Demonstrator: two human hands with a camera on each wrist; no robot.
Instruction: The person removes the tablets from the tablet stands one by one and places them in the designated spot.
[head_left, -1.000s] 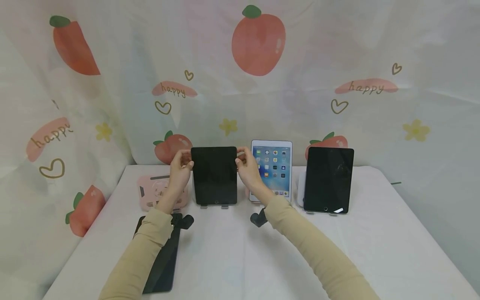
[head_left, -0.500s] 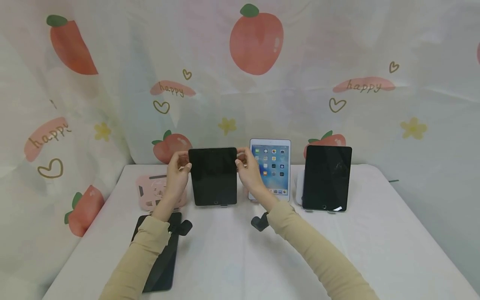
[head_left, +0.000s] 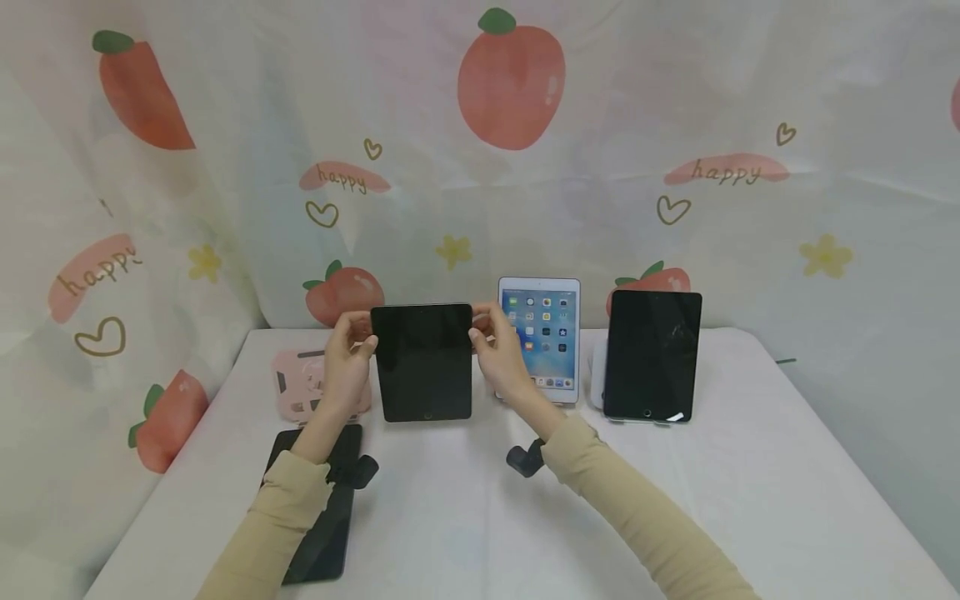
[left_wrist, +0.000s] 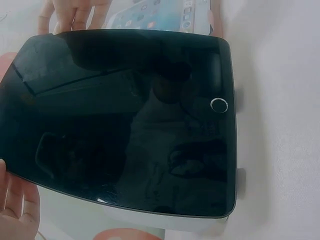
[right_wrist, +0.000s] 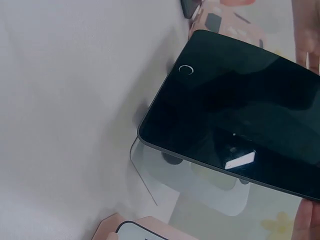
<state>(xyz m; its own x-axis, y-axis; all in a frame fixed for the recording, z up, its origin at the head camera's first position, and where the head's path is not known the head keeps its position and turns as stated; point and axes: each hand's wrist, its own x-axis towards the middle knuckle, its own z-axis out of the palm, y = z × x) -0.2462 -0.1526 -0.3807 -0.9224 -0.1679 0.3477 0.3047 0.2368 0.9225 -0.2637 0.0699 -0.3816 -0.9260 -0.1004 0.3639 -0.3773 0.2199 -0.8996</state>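
Observation:
A black tablet (head_left: 423,362) with a round home button, its screen dark, is held upright between my two hands. My left hand (head_left: 348,360) pinches its left edge near the top corner, thumb on the front and fingers behind. On the opposite edge my right hand (head_left: 497,348) grips it in the same way. In the right wrist view a white stand (right_wrist: 220,192) shows behind and below the tablet. The left wrist view shows the tablet's lower edge close over the stand's small front lips (left_wrist: 241,182).
Right of the held tablet a white tablet (head_left: 551,333) with a lit home screen leans on a stand. Farther right stands another black tablet (head_left: 652,354). At left is a pink stand (head_left: 298,387); a large black tablet (head_left: 318,533) lies flat under my left forearm. A printed curtain (head_left: 420,217) hangs behind.
Both hands have drawn the black tablet off its stand, slightly toward me, down and to the left in the head view. The other tablets stay where they were.

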